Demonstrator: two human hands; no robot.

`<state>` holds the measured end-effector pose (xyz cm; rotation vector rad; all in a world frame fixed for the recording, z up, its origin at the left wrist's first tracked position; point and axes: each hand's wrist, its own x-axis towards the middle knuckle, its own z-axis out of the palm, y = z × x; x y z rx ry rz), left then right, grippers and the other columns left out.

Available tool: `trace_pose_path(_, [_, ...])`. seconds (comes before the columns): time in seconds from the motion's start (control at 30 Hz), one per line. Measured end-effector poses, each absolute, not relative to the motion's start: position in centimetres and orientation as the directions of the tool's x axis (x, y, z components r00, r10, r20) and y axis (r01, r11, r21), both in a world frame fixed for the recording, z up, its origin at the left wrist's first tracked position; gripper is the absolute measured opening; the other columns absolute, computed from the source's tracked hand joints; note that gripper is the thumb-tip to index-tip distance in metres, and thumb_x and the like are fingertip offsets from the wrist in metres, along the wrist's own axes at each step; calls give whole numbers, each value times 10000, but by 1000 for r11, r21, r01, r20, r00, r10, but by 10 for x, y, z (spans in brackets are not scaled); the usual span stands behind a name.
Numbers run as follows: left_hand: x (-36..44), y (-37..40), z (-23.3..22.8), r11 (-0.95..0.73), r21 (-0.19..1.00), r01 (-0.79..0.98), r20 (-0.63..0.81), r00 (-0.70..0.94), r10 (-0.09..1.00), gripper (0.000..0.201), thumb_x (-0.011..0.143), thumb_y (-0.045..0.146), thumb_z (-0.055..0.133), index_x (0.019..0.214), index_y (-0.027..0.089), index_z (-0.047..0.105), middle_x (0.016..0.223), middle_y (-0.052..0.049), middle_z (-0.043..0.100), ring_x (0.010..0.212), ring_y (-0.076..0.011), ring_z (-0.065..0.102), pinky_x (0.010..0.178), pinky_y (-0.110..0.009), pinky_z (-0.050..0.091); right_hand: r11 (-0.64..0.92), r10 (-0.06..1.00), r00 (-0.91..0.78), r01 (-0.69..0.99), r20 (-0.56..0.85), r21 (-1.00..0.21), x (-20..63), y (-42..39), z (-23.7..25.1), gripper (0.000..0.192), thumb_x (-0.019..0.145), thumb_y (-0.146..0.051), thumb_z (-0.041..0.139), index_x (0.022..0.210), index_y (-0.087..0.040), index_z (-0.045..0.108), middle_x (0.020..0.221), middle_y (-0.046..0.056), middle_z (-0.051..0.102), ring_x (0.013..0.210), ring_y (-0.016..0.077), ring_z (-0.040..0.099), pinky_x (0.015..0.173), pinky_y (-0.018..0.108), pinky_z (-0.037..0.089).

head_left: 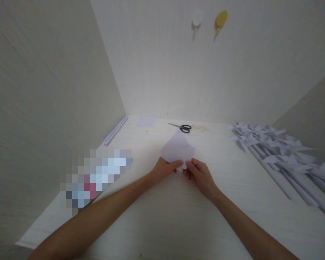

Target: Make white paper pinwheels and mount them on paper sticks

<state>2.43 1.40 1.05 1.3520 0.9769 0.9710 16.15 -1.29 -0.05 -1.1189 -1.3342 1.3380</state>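
A small sheet of pale lilac-white paper point(177, 147) is held above the middle of the table, turned so one corner points away from me. My left hand point(166, 169) pinches its near left side, thumb on top. At the near right edge, my right hand point(199, 175) grips the paper between thumb and curled fingers. Both thumbs almost meet at the near corner. Just beyond the paper lie scissors point(182, 128) with black handles, their blades pointing left.
Several paper pinwheels point(276, 148) on rolled paper sticks lie along the right. Another paper sheet point(146, 121) and thin paper rolls point(116, 130) are at the back left. A blurred-out object point(103, 180) sits left. Two hooks, white point(197, 18) and yellow point(221, 18), are on the wall.
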Motion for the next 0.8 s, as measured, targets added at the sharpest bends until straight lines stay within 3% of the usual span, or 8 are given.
trace_pose_path(0.13, [24,14,13,-42,999,-3,40,354,934,168,661,228,526,527,132,557,499,3,550,477,-84,485,427,-177,373,19,981,-191,-9,21,-1000,162,-14,0,221,754,-356,478,634,-170,489,541,-20,513,442,77,433,428,214,320])
trace_pose_path(0.53, [24,18,8,19,997,-71,2,282,959,153,605,256,591,648,113,557,551,13,558,441,-74,484,400,-186,388,33,973,-230,35,25,-999,161,-15,4,147,670,-288,580,641,-164,509,556,-27,521,459,68,430,447,206,337])
trace_pose_path(0.8, [25,18,9,35,995,-91,-10,261,965,151,583,255,604,619,118,551,552,11,554,447,-71,482,398,-181,391,45,969,-242,16,40,-999,161,-15,4,100,661,-240,580,645,-168,513,549,-41,503,463,66,423,450,202,328])
